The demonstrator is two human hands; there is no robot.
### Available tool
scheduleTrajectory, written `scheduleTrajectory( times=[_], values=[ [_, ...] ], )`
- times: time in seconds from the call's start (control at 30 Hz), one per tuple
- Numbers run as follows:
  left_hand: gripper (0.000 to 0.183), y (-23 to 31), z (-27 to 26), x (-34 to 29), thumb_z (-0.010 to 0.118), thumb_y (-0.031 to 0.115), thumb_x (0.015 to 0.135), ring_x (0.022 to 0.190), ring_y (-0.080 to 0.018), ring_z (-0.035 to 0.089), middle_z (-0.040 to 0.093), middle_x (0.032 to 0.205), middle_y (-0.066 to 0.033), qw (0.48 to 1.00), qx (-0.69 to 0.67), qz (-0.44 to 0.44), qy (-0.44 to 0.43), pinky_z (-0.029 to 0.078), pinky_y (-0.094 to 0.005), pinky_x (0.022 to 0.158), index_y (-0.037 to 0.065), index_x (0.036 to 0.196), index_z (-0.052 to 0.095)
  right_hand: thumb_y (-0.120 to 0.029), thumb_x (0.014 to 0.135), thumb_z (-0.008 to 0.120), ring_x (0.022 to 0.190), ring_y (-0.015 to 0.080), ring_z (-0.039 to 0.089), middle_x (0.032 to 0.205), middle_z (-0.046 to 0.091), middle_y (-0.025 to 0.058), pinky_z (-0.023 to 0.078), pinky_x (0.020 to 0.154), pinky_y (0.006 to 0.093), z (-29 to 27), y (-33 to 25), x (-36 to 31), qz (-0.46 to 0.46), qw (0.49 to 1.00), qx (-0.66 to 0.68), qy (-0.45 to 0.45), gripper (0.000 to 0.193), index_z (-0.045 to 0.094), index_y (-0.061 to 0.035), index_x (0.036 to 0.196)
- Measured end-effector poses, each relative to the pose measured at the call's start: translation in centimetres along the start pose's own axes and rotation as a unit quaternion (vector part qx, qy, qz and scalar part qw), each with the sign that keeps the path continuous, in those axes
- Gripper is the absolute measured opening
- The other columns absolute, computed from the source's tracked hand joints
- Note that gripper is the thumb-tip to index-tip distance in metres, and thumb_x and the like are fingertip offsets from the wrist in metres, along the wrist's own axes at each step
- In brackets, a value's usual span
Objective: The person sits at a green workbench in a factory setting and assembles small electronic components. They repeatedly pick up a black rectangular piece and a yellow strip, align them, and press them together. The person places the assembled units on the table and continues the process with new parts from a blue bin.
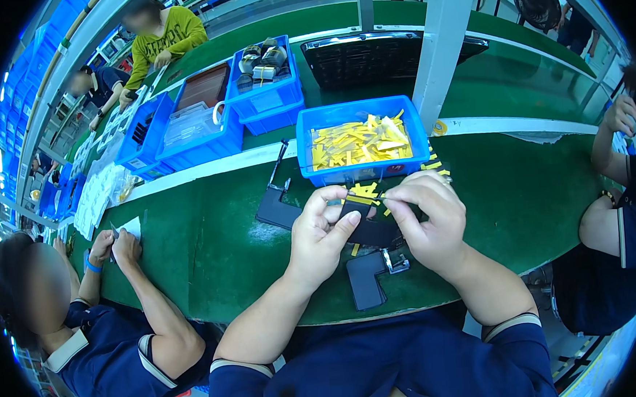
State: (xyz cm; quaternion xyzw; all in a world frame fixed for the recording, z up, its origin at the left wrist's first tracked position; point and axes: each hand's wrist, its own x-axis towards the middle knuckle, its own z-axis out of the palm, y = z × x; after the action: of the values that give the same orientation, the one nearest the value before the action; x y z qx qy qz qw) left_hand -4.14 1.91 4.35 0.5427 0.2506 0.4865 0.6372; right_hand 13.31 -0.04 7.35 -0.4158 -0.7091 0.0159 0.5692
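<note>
My left hand (316, 235) is closed on a black flat part (354, 209), thumb on top, with a yellow strip along its upper edge. My right hand (432, 217) pinches thumb and fingertips together at the part's right end; what is between them is too small to make out. Below my fingers lies another dark flat piece (373, 233), partly covered by them. Nearer me on the table is a black L-shaped part (367, 281) with a metal fitting. A similar black part (278, 207) with a long thin arm rests left of my left hand.
Just beyond my hands stands a blue bin (305, 145) of yellow strips, with loose strips (361, 191) before it. More blue bins (202, 149) line the back left. A white post (436, 53) rises at the back. Co-workers sit close on both sides of the green table (219, 255).
</note>
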Motion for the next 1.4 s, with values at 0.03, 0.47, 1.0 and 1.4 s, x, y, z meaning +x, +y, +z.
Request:
scheduleTrajectory(
  times=[0.03,0.47,1.0,1.4],
  values=[
    [0.027,0.0,0.0,0.0,0.052,0.0,0.091,0.092,-0.0146,0.062,0.065,0.101,-0.0167,1.0,-0.009,-0.003,0.0,0.049,-0.0256,0.08,0.001,0.115,0.04,0.003,0.068,0.068,0.067,0.0238,0.058,0.074,0.062,0.0092,0.046,0.064,0.033,0.2,0.0,-0.1,0.051,0.998,0.027,-0.018,0.013,0.062,-0.0038,0.077],
    [0.028,0.0,0.2,-0.1,0.05,-0.001,0.091,0.098,-0.0153,0.06,0.063,0.105,-0.0162,1.0,0.007,-0.003,0.002,0.048,-0.0257,0.083,0.0,0.116,0.04,-0.001,0.081,0.062,0.07,0.0139,0.062,0.074,0.063,0.0068,0.048,0.066,0.0275,0.5,0.2,-0.4,0.246,0.942,0.216,-0.076,0.003,0.06,0.0005,0.083],
    [0.028,-0.1,0.4,-0.3,0.051,0.0,0.091,0.096,-0.0161,0.061,0.064,0.105,-0.0171,0.996,0.087,0.004,0.017,0.048,-0.0267,0.083,-0.001,0.117,0.041,-0.001,0.08,0.063,0.069,0.0154,0.062,0.074,0.062,0.007,0.047,0.066,0.0274,0.6,0.4,-0.5,0.18,0.971,0.135,-0.075,0.004,0.06,0.0,0.083],
    [0.029,-0.1,0.3,-0.3,0.053,0.001,0.09,0.094,-0.0156,0.062,0.065,0.101,-0.016,0.991,0.132,-0.009,0.028,0.049,-0.0264,0.081,-0.001,0.116,0.042,-0.002,0.077,0.065,0.066,0.0181,0.061,0.072,0.061,0.0081,0.047,0.064,0.0299,1.0,0.7,-0.7,0.222,0.955,0.18,-0.079,0.005,0.06,0.0,0.079]
  ],
)
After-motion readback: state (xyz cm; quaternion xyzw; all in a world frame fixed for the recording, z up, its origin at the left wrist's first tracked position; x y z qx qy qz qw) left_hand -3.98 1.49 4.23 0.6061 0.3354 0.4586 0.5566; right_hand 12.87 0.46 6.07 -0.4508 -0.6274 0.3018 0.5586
